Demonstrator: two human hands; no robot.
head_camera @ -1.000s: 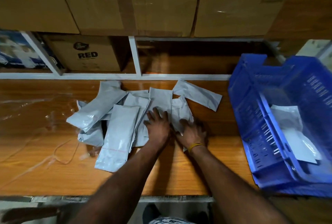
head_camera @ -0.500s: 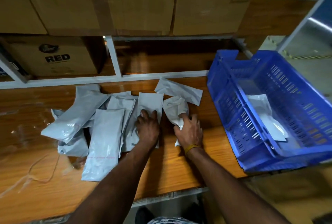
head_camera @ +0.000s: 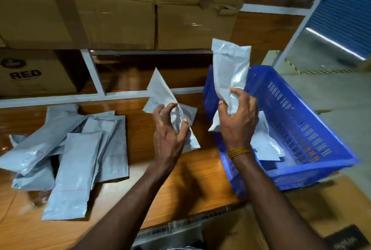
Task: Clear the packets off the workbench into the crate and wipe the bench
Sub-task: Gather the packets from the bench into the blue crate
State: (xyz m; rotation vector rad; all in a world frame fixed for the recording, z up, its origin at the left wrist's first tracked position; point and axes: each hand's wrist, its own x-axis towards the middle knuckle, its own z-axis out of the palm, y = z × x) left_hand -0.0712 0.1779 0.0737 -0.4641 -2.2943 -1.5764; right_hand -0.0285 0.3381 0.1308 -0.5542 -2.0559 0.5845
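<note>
Packets first: heap of flat grey plastic mailer packets lies on the left half of the glossy wooden bench, overlapping each other, most with long axis running roughly front to back, the nearest one tilted slightly and reaching close to the front edge.

Left hand, mid-bench and lifted off the surface, fingers curled round a crumpled grey packet; its pointed corner sticks up and away, long axis roughly upright with a lean to the left.

Right hand, orange thread band at the wrist, fingers wrapped round the lower part of a second grey packet. That one stands near vertical, top end up, held over the near-left corner of the blue slotted plastic crate. Crate sits at the right end of the bench, partly overhanging it, with a few white packets already inside.

Risks, as I judge them:
- Slick film, one-end grips; either packet could slip out and land on the bench or floor rather than in the crate.
- Right packet is over the crate wall, not the middle; released here it may catch the rim and fall outside.
- Overhanging crate could tip or slide if knocked.
- Wiping not started; heap still in the way.
</note>
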